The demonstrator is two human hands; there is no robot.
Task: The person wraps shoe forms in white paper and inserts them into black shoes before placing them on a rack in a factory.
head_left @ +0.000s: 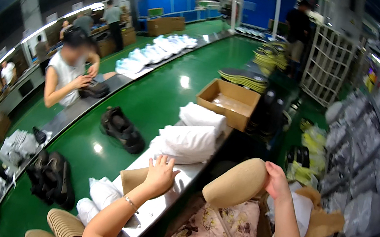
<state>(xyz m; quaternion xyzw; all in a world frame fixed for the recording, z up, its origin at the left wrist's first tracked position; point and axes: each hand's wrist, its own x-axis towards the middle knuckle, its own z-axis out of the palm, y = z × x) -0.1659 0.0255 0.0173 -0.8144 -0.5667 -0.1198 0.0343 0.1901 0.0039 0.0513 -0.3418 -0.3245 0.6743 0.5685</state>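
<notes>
My right hand (276, 181) is closed on the edge of a smooth, curved tan shoe insert (235, 183), held above my lap. My left hand (161, 177) has its fingers spread and reaches over the metal ledge beside the line. Another tan insert (132, 180) lies partly under that hand; the palm hides where they meet. Just beyond my left fingertips are white paper-wrapped bundles (186, 143). Smaller white wads (103, 193) lie nearer, left of my forearm. At the lower left, several ribbed tan inserts (65, 228) are nested together.
A dark shoe (122, 129) sits on the green belt (181, 79), with a dark pair (52, 178) at left. An open carton (228, 102) stands beyond the bundles. Across the belt a co-worker (67, 69) handles a shoe. Grey bagged items (366, 144) crowd the right.
</notes>
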